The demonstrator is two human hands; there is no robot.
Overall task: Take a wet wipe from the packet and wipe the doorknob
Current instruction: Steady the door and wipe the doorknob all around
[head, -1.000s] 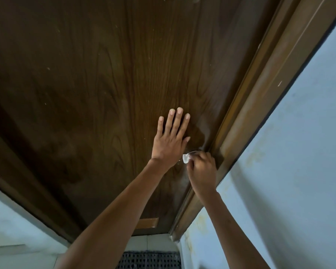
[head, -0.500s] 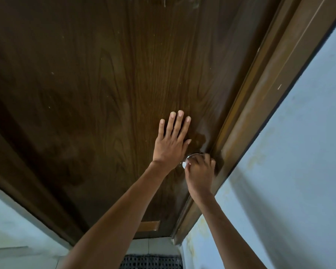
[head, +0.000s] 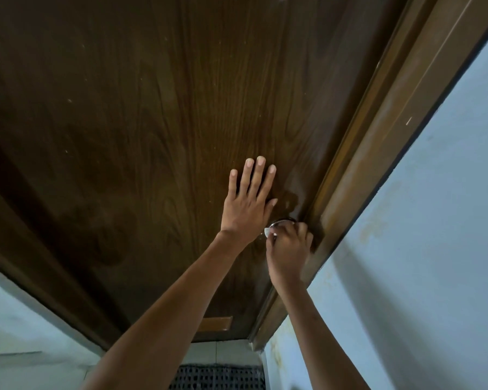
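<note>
Metal doorknob (head: 283,221), mostly hidden under right hand (head: 289,249); only a rim showed, close beside door frame (head: 378,153). Judged hard, smooth, fixed, likely slippery once wet. White wet wipe (head: 267,231), barely peeping out, judged soft, limp, light; best bunched in fingers and wrapped round the knob. Right hand curled shut over wipe and knob. Left hand (head: 247,206) open, pressed flat on dark wooden door (head: 138,136). Frame crowded the knuckles. Packet not in view.
</note>
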